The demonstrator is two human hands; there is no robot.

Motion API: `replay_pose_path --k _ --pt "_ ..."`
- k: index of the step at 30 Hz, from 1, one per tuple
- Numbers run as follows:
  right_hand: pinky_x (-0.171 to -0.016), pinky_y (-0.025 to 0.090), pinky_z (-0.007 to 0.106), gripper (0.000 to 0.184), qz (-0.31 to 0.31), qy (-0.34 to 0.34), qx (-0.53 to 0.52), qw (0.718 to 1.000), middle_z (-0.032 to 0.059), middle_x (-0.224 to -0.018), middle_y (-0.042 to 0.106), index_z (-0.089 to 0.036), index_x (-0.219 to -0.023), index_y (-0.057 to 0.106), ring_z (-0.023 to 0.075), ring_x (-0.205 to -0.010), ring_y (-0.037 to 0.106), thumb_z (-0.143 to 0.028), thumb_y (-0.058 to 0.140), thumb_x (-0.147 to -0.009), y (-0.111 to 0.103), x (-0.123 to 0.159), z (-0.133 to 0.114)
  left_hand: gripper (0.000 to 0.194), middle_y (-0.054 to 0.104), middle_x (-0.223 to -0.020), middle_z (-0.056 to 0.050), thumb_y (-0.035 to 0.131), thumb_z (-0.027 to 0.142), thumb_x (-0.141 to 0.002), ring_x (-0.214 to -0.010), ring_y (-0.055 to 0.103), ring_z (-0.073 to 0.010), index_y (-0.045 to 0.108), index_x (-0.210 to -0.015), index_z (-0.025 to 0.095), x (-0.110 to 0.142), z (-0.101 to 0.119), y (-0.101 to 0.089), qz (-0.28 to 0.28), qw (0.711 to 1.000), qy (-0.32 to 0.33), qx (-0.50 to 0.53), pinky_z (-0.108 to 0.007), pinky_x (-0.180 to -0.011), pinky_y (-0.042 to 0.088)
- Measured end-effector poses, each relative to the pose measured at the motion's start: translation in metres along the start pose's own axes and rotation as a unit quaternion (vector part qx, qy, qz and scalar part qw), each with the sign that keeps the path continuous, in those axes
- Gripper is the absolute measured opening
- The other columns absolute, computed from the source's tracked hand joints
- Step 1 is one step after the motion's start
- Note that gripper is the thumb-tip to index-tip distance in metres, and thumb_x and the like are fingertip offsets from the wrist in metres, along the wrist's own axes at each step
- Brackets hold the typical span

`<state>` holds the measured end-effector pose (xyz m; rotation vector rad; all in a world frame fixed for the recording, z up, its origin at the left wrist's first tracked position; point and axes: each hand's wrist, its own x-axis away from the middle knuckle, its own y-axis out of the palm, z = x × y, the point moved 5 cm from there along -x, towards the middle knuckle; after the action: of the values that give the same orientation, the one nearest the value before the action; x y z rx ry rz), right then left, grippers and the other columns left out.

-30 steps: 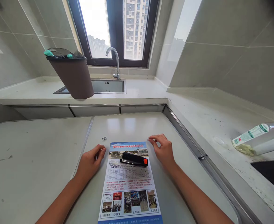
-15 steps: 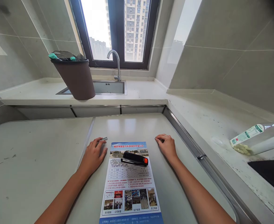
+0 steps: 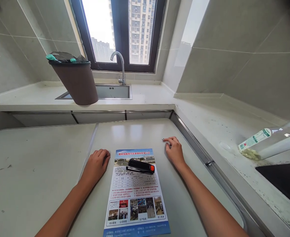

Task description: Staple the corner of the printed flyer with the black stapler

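The left hand [image 3: 97,164] is curled narrow, left of the flyer [image 3: 137,197]; its contents cannot be told. By the right hand's [image 3: 175,152] bent fingers, a tiny bit [image 3: 163,140] is seen, grip unclear. Between both, the stapler [image 3: 140,166] is seen on the flyer.

Kitchen corner with large grey wall tiles [image 3: 224,29] and pale grout lines. Daylight enters through a dark-framed window [image 3: 122,36], showing tall apartment blocks outside. Below it, a white counter [image 3: 147,97] holds a metal sink [image 3: 115,92] with a curved chrome faucet [image 3: 122,65]; the counter turns along the right wall, its surface speckled with dark marks. In front, a pale tabletop [image 3: 36,158] with rounded corners reflects the window light.
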<state>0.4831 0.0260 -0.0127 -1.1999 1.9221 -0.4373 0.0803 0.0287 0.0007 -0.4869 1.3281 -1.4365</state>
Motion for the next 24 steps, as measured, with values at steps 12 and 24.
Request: replay_pose_path --k 12,24 --pt "-0.106 0.045 0.045 0.035 -0.058 -0.021 -0.002 0.998 0.0089 -0.119 0.069 -0.020 -0.103 0.074 0.0260 -0.116 0.060 -0.009 0.048 -0.083 0.009 0.000 -0.005 0.029 0.074 -0.103 -0.007 0.048 0.041 -0.102 -0.087 0.067 -0.0206 0.067 -0.108 0.021 0.005 0.009 -0.008 0.042 0.984 -0.052 0.163 -0.032 -0.077 0.053" --pt "-0.085 0.055 0.039 0.021 -0.089 -0.162 -0.179 0.966 0.0075 -0.104 0.066 -0.025 -0.113 0.071 0.0227 -0.097 0.062 -0.025 0.054 -0.101 0.001 0.041 -0.105 0.022 0.076 -0.110 -0.005 0.056 0.037 -0.101 -0.102 0.069 -0.0217 0.072 -0.112 0.025 0.013 0.033 -0.009 0.005 0.977 0.008 0.214 -0.034 -0.089 0.056"
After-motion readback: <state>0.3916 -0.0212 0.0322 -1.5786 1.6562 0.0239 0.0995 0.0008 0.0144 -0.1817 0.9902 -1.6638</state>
